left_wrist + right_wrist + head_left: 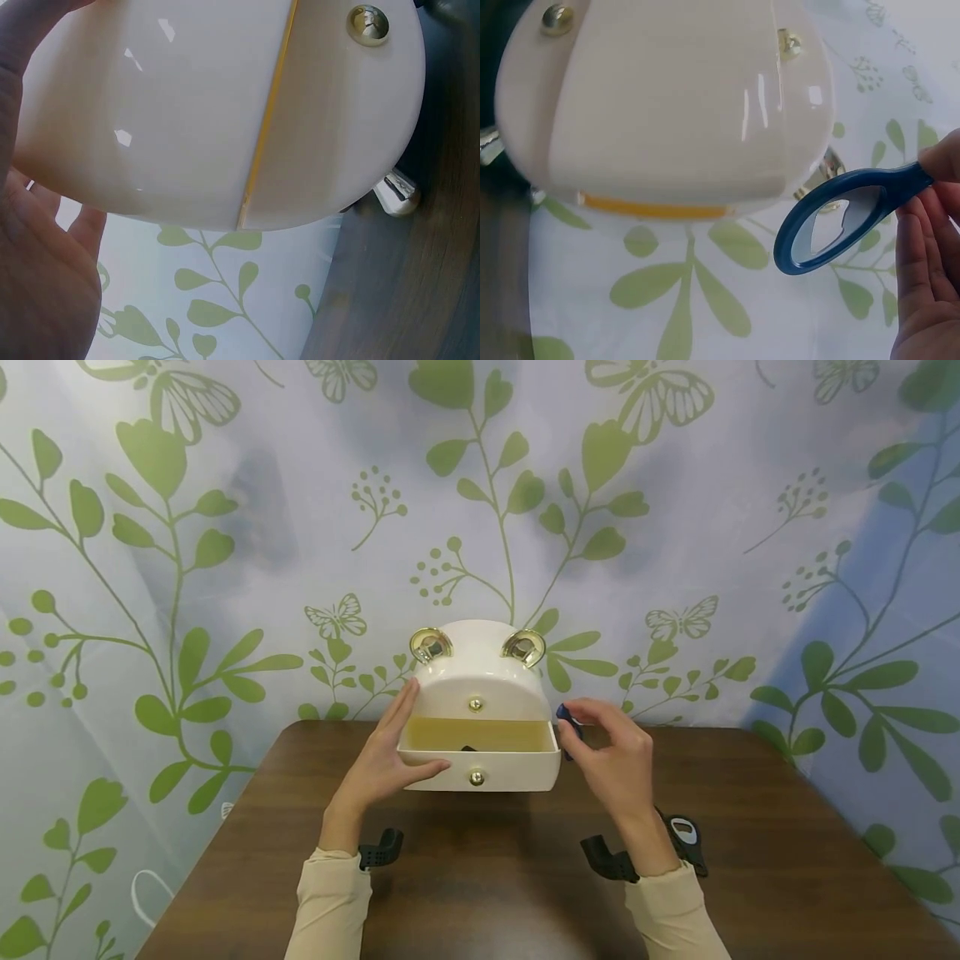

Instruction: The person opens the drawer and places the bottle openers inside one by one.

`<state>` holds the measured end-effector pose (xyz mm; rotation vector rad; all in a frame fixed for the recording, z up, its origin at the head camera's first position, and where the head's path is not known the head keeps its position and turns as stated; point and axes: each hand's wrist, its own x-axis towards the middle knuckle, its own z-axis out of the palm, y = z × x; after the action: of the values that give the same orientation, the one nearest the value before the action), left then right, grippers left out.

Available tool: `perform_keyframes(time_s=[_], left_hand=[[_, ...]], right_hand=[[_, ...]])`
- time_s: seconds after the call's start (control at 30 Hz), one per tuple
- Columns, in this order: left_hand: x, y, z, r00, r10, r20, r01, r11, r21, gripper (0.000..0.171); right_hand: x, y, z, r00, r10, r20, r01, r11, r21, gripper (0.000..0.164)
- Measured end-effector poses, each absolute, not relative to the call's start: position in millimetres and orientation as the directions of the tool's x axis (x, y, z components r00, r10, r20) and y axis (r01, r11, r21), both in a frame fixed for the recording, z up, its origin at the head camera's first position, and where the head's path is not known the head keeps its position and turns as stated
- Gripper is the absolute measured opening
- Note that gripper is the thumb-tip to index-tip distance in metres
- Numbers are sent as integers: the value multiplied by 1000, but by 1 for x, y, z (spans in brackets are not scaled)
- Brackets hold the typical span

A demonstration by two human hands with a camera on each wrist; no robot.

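A white drawer box [480, 652] with gold ears and gold knobs stands on the table, its lower drawer [442, 774] pulled out. Part of a small dark thing [468, 748] shows inside that drawer; its kind is hidden. My left hand [380, 766] rests against the box's left side, fingers extended and thumb across the drawer front. To the right of the drawer, my right hand [617, 755] pinches the handle of a blue-rimmed magnifying glass [786, 238]. Its lens end hangs apart from the box in the right wrist view.
On the brown wooden table [480, 893], a black object with a pale oval [684, 832] lies beside my right forearm. Black wrist mounts [382, 849] jut inward from both wrists. A leaf-patterned curtain [300, 527] hangs behind the table.
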<state>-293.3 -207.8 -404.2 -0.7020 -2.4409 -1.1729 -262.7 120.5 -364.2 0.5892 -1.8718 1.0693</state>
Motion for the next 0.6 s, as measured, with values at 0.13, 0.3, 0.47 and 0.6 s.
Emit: perform_keyframes(time_s=[0.13,0.3,0.47,0.6], left_hand=[[-294,-208,-405,-823,280,493,561,536,631,123],[-293,-208,-404,-831,279,481,550,545,634,123],[-292,-207,-403,-837,275,473,540,551,636,123],[-292,-208,-403,-841,273,467,534,552,640,123]], right_hand=[[-264,114,-362,-513,22,858,-736,504,-453,24],[-267,107,-362,-497,40,867,-752,478,-453,26],[-269,98,-360,-446,50,893,-791,444,-420,27],[-272,91,-361,-433,45,900,-804,433,-408,28]])
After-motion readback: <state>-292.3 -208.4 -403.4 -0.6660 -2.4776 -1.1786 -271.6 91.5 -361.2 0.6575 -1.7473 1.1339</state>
